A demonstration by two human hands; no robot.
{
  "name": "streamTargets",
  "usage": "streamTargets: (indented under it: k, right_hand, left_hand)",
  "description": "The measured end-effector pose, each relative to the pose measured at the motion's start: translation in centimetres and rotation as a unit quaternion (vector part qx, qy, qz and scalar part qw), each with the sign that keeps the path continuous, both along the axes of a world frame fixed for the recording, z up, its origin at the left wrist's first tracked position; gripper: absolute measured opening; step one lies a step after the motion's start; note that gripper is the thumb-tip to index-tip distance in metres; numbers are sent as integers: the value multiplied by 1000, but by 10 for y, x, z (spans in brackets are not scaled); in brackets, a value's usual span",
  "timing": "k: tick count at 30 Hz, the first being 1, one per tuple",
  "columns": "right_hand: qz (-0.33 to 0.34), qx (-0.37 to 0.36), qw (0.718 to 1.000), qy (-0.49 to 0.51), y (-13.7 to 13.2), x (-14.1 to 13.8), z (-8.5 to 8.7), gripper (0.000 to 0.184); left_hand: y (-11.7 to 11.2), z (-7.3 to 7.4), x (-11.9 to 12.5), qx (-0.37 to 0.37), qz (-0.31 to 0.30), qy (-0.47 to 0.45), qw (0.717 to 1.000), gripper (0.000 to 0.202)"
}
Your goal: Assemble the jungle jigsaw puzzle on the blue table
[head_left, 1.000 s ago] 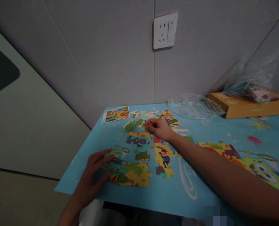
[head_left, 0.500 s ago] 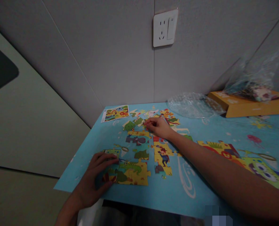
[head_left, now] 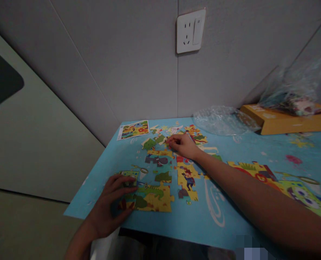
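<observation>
A colourful jigsaw lies in loose pieces on a blue cartoon-printed table mat (head_left: 230, 213). My left hand (head_left: 110, 206) rests flat, fingers spread, on the joined block of puzzle pieces with a green crocodile (head_left: 152, 196) near the front edge. My right hand (head_left: 183, 145) reaches across to the far pieces, fingers curled and pinching at a small puzzle piece (head_left: 168, 141) beside a green piece (head_left: 149, 144). More pieces, one with a grey animal (head_left: 157, 160) and one with a red-hatted figure (head_left: 187, 177), lie between my hands.
A small reference picture card (head_left: 133, 130) lies at the far left corner. A crumpled clear plastic bag (head_left: 222, 121) and a yellow box (head_left: 287, 121) with another bag on it sit at the back right. A wall socket (head_left: 190, 30) is above. The table's left edge drops off.
My left hand has slid slightly back along the crocodile block. My right hand stays at the far pieces, hardly moved. The view has shifted a little.
</observation>
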State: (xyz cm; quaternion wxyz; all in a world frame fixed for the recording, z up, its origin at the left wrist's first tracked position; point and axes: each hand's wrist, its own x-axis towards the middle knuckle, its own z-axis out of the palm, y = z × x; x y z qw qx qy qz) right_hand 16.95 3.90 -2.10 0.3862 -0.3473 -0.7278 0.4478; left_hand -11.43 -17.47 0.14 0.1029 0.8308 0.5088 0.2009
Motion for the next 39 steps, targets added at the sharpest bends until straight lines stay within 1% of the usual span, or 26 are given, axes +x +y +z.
streamTargets:
  k: [8,14,17,21,24,28,33,36,39]
  right_hand:
    - [-3,2,1000,-4,1,0,-2,18]
    - [-4,4,1000,-9,1,1,0,19]
    - [-4,5,1000,-12,0,1,2,19]
    - [-5,6,1000,-11,0,1,1,19]
    - [-4,7,1000,-10,1,1,-1,20]
    - [-4,6,1000,-9,2,0,-3,20]
    - [-3,0,1000,-6,2,0,-2,20]
    - [-4,-4,1000,-4,2,0,-3,20]
    - [-5,-8,1000,-4,3,1,-4,21]
  left_hand:
    - [1,1,1,-8,-11,-15,1000,23]
    - [5,0,2,1,-1,-26,1000,12]
    - [4,0,2,-2,-7,-21,1000,16]
    - [2,-1,0,-7,-18,-8,1000,35]
    - [2,-2,-2,-8,-16,-11,1000,42]
    - [2,-3,-3,-8,1,-27,1000,43]
    - [1,-4,-3,20,31,-50,998,39]
    - [1,-5,-5,29,32,-41,998,39]
    - [1,-7,-8,22,26,-30,999,42]
